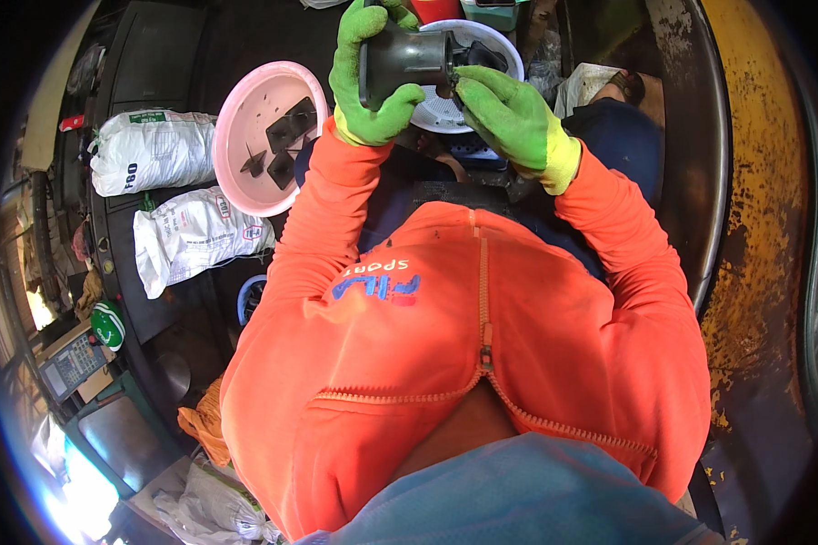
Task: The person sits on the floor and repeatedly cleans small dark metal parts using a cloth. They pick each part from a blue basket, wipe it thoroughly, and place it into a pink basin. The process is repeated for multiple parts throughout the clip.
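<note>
My left hand, in a green glove, grips a black plastic part by its wide square flange, with the thumb below and fingers above. The part is a hollow-looking cylinder lying sideways, its narrower end to the right. At that end, the bent fingers of my gloved right hand pinch its edge; whether a small piece is also between them cannot be made out. Behind the part is a white perforated basin with another black piece in it. To the left, a pink basin holds several black pieces with square flanges.
Two white sacks lie left of the pink basin. A red container and a teal box stand at the far side. A rusty yellow metal surface runs along the right. Lower left are a green helmet and a control panel.
</note>
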`<state>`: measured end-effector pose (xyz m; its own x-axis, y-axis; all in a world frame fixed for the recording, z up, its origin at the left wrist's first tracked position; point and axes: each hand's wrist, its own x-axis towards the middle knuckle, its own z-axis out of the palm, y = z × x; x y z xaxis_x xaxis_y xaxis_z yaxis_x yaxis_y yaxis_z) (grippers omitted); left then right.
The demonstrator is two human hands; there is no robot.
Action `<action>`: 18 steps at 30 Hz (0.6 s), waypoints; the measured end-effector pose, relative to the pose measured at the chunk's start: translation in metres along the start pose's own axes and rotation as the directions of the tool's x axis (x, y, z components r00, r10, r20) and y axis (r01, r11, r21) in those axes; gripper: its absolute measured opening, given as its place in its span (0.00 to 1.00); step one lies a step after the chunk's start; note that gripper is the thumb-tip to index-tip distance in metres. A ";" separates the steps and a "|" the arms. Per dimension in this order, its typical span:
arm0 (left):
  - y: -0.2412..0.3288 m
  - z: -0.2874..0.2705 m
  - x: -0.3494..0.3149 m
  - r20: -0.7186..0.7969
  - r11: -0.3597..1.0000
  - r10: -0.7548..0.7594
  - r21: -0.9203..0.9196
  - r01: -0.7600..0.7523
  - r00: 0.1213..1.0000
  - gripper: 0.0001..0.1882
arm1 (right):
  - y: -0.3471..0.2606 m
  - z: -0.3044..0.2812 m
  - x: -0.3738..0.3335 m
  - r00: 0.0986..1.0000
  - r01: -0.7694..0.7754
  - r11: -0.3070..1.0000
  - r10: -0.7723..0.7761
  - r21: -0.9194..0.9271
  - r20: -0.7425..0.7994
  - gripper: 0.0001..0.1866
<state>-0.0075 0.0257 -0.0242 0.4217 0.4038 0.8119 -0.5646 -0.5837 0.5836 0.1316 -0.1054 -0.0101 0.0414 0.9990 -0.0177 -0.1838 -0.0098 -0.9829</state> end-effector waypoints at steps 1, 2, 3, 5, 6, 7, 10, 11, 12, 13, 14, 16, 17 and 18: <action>0.000 -0.001 0.001 0.027 0.997 0.044 0.058 -0.045 0.999 0.40 | -0.003 -0.001 -0.002 0.997 -0.078 0.995 0.077 0.070 0.019 0.17; 0.000 -0.003 0.004 0.056 0.989 0.087 0.115 -0.093 0.995 0.39 | -0.006 -0.003 -0.005 0.988 -0.147 0.978 0.137 0.151 0.069 0.17; 0.001 -0.004 0.006 0.088 0.975 0.128 0.170 -0.141 0.988 0.39 | -0.008 -0.005 -0.007 0.973 -0.220 0.949 0.197 0.224 0.120 0.17; 0.006 -0.007 0.013 0.171 0.927 0.167 0.308 -0.214 0.971 0.38 | -0.011 -0.011 -0.010 0.926 -0.353 0.858 0.264 0.372 0.270 0.17; 0.009 -0.008 0.015 0.212 0.893 0.184 0.372 -0.254 0.960 0.38 | -0.012 -0.014 -0.010 0.904 -0.401 0.786 0.255 0.470 0.344 0.18; 0.009 -0.008 0.020 0.235 0.900 0.185 0.351 -0.260 0.954 0.36 | -0.011 -0.016 -0.008 0.883 -0.445 0.702 0.240 0.557 0.403 0.18; 0.011 -0.013 0.021 0.327 0.825 0.117 0.494 -0.275 0.938 0.35 | -0.005 -0.025 0.004 0.900 -0.430 0.530 0.192 0.731 0.391 0.18; 0.006 -0.015 0.022 0.315 0.823 0.195 0.462 -0.329 0.929 0.34 | -0.002 -0.030 0.011 0.931 -0.358 0.534 0.147 0.766 0.333 0.17; 0.005 -0.017 0.017 0.210 0.813 0.163 0.525 -0.252 0.964 0.36 | 0.002 -0.035 0.019 0.946 -0.308 0.538 0.089 0.785 0.311 0.16; 0.001 -0.018 0.013 -0.043 0.982 -0.039 0.186 0.046 0.998 0.37 | 0.005 -0.043 0.030 0.958 -0.262 0.404 0.000 0.876 0.287 0.17; -0.001 -0.018 0.006 -0.144 0.940 -0.302 -0.209 0.269 0.942 0.39 | 0.010 -0.050 0.042 0.965 -0.200 0.418 -0.074 0.886 0.253 0.16; -0.001 -0.025 -0.006 -0.263 0.793 -0.453 -0.556 0.250 0.852 0.36 | 0.026 -0.060 0.058 0.991 -0.132 0.687 0.085 0.715 0.102 0.16; 0.001 -0.030 -0.011 -0.283 0.730 -0.528 -0.633 0.257 0.801 0.36 | 0.038 -0.061 0.068 0.986 -0.154 0.911 0.166 0.383 0.001 0.17; 0.004 -0.034 -0.015 -0.325 0.671 -0.598 -0.702 0.237 0.733 0.35 | 0.052 -0.060 0.077 0.985 -0.152 0.988 0.151 -0.002 -0.084 0.18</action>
<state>-0.0407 0.0409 -0.0334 0.4162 0.8737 0.2517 -0.7776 0.1985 0.5966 0.1838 -0.0316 -0.0735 0.0954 0.9788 -0.1814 -0.1858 -0.1615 -0.9692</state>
